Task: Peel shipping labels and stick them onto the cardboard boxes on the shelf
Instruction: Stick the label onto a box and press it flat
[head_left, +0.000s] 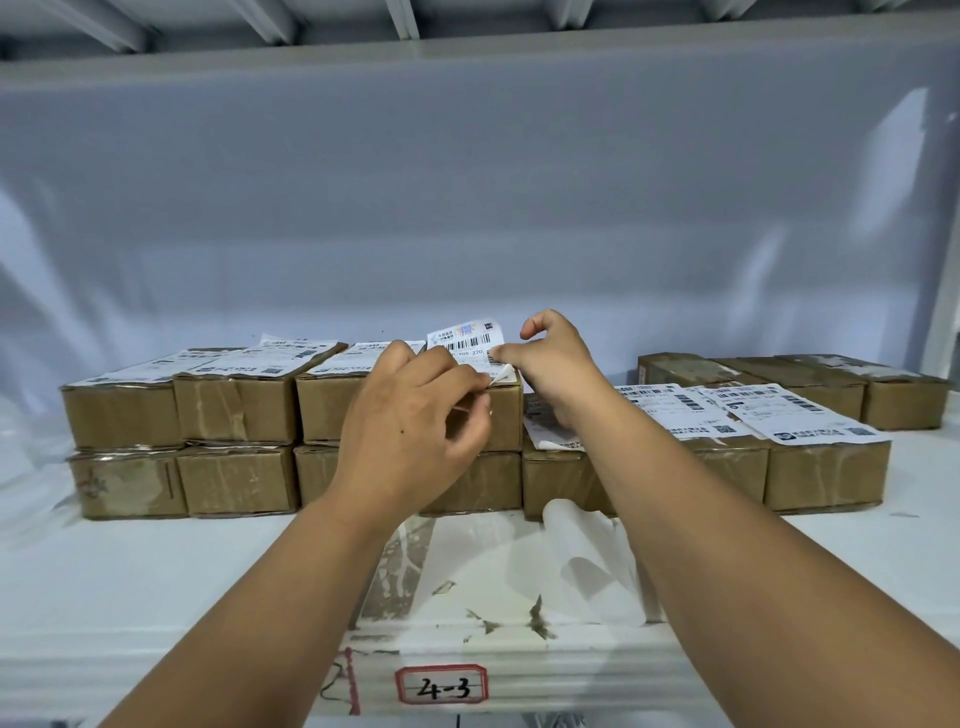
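Right now my left hand (415, 421) pinches the curled lower corner of a shipping label (467, 336) between thumb and fingertips. My right hand (558, 364) pinches its right edge, index finger crooked upward. The label stands half lifted over the top box (506, 415) of a two-high stack on the shelf (156, 571). Its upper part shows a barcode; my left hand covers the rest, so I cannot tell how much is stuck down. Print on the neighbouring labels (810, 421) is too small to read. A translucent backing sheet (587, 561) lies curled near the front edge, above a tag (441, 686) marked 4-3.
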